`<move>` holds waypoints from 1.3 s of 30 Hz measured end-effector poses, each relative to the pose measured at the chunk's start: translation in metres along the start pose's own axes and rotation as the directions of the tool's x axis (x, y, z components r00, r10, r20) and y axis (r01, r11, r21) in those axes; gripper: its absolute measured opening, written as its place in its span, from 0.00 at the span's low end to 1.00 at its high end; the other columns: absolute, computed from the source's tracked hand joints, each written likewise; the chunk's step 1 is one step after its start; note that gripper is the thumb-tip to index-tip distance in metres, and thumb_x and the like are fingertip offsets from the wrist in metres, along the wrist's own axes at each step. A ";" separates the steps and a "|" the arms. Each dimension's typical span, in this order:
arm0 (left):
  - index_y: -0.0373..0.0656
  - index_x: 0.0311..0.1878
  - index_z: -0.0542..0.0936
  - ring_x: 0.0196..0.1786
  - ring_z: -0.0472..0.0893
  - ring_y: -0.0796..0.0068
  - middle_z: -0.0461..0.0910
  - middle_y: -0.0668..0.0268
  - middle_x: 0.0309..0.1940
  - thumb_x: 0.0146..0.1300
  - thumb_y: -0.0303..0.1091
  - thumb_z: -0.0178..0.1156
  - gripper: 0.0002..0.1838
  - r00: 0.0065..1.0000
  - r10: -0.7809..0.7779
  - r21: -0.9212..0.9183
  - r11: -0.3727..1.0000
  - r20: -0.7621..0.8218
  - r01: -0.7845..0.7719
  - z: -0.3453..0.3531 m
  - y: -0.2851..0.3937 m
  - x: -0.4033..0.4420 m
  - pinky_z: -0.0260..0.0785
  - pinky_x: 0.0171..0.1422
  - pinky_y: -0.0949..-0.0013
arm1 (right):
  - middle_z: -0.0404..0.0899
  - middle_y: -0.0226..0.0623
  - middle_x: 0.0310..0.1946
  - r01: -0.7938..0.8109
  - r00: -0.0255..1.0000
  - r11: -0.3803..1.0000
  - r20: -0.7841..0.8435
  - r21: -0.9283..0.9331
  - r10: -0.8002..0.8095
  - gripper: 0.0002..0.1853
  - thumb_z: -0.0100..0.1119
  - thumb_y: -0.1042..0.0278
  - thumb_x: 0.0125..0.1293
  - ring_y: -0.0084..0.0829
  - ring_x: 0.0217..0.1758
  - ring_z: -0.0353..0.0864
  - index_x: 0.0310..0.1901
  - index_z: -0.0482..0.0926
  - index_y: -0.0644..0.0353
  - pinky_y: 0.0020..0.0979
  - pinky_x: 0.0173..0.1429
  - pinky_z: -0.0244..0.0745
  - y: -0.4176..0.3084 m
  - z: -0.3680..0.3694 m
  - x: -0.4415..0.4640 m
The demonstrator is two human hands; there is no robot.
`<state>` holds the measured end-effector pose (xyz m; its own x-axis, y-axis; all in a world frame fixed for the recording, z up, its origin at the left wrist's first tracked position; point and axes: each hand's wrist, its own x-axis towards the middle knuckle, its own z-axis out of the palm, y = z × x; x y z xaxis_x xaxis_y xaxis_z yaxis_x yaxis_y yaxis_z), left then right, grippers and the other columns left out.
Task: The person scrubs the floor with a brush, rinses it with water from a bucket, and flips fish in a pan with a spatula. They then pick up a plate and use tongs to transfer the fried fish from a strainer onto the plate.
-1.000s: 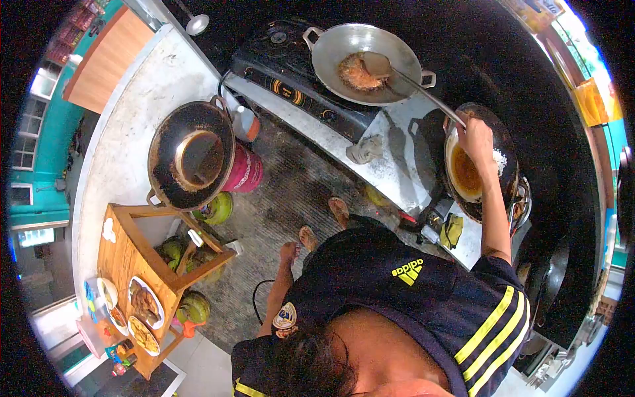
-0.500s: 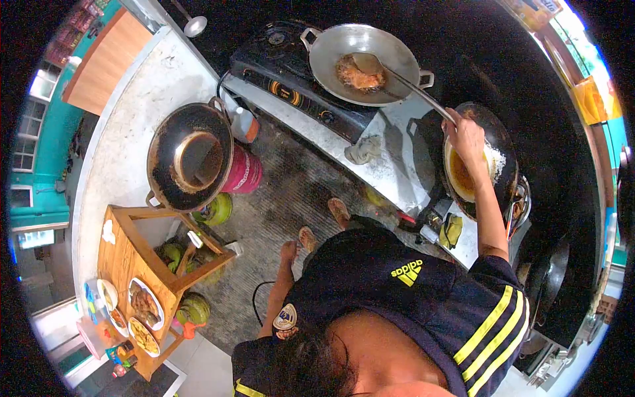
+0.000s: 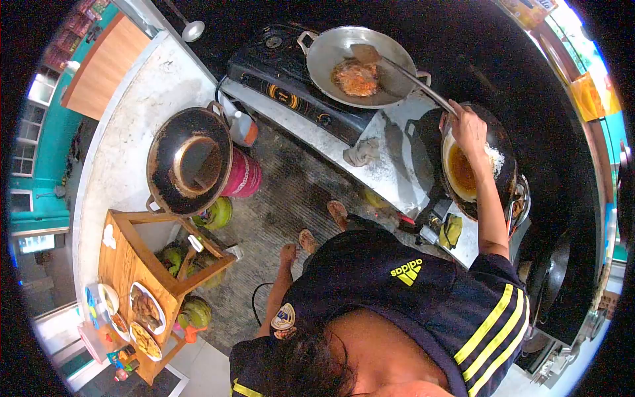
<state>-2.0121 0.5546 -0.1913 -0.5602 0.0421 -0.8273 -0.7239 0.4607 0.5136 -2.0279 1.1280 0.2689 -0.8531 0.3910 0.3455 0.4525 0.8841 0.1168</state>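
My right hand (image 3: 468, 127) is wrapped around the long metal handle of a spatula (image 3: 420, 84). The spatula's blade is inside a grey metal wok (image 3: 324, 56), at the far edge of a browned piece of frying food (image 3: 356, 78) lying in dark oil. The wok sits on a black gas stove (image 3: 261, 63). Beneath my right forearm is a second, dark wok (image 3: 495, 127) with brown liquid and white bits on its side. Down at my side hangs my left hand (image 3: 289, 252), small in view, its fingers curled with nothing seen in them.
On the left counter (image 3: 122, 112) stands a blackened wok (image 3: 165, 149) with dark liquid. Plates of food (image 3: 147, 309) rest on a wooden table (image 3: 126, 248). A grey cloth (image 3: 360, 152) lies on the stove counter's edge. A pink gas cylinder (image 3: 243, 173) and green cylinders (image 3: 215, 213) stand below.
The spatula blade has shifted from over the food to its far edge, showing more of the piece. My right hand keeps its grip. My left hand stays low at my side.
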 end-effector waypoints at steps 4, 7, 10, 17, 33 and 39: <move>0.37 0.42 0.74 0.32 0.77 0.66 0.78 0.61 0.30 0.58 0.42 0.49 0.17 0.995 -0.056 -0.077 0.995 0.085 0.063 -0.005 -0.002 0.014 0.70 0.32 0.61 | 0.77 0.46 0.31 -0.112 0.992 0.993 0.061 0.044 0.110 0.17 0.54 0.66 0.56 0.46 0.34 0.78 0.50 0.75 0.49 0.41 0.37 0.72 -0.003 0.010 0.016; 0.38 0.43 0.73 0.31 0.77 0.67 0.78 0.61 0.30 0.59 0.41 0.48 0.16 0.986 -0.091 -0.087 0.991 0.142 0.104 -0.013 0.034 -0.020 0.69 0.32 0.62 | 0.78 0.47 0.29 -0.153 0.984 0.982 0.114 0.113 0.140 0.16 0.54 0.65 0.56 0.46 0.35 0.78 0.48 0.76 0.50 0.41 0.38 0.72 -0.010 0.014 0.030; 0.38 0.44 0.73 0.30 0.77 0.68 0.79 0.61 0.29 0.60 0.40 0.48 0.16 0.980 -0.083 -0.141 0.984 0.182 0.109 -0.018 0.025 -0.013 0.69 0.32 0.65 | 0.78 0.48 0.30 -0.113 0.990 0.984 0.098 0.134 0.101 0.16 0.54 0.65 0.55 0.46 0.35 0.78 0.47 0.77 0.50 0.41 0.38 0.72 -0.020 0.023 0.036; 0.36 0.45 0.73 0.30 0.77 0.69 0.79 0.61 0.29 0.61 0.41 0.47 0.18 0.995 -0.043 -0.027 0.999 0.086 0.046 -0.009 0.027 -0.041 0.69 0.30 0.65 | 0.79 0.47 0.30 -0.050 0.985 0.996 0.169 0.078 0.037 0.16 0.55 0.65 0.55 0.45 0.34 0.78 0.47 0.77 0.50 0.41 0.39 0.73 -0.018 0.035 0.036; 0.39 0.44 0.74 0.27 0.76 0.72 0.79 0.64 0.27 0.61 0.43 0.46 0.18 0.983 -0.017 -0.038 0.999 0.182 0.024 -0.013 0.020 -0.019 0.69 0.28 0.67 | 0.78 0.46 0.29 -0.176 0.982 0.984 0.062 -0.024 0.177 0.15 0.54 0.63 0.56 0.45 0.34 0.78 0.46 0.77 0.47 0.42 0.37 0.74 0.015 0.013 0.031; 0.39 0.45 0.75 0.27 0.76 0.71 0.79 0.65 0.26 0.59 0.44 0.47 0.19 0.988 0.003 -0.070 0.998 0.156 0.008 -0.010 0.009 -0.006 0.69 0.28 0.67 | 0.78 0.46 0.28 -0.172 0.976 0.983 0.127 -0.064 0.179 0.14 0.54 0.63 0.56 0.45 0.33 0.78 0.46 0.77 0.48 0.42 0.37 0.74 0.019 0.005 0.022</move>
<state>-2.0192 0.5493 -0.1796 -0.4926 0.1811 -0.8512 -0.7547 0.3981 0.5214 -2.0400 1.1544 0.2744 -0.7842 0.5725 0.2393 0.6083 0.7854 0.1144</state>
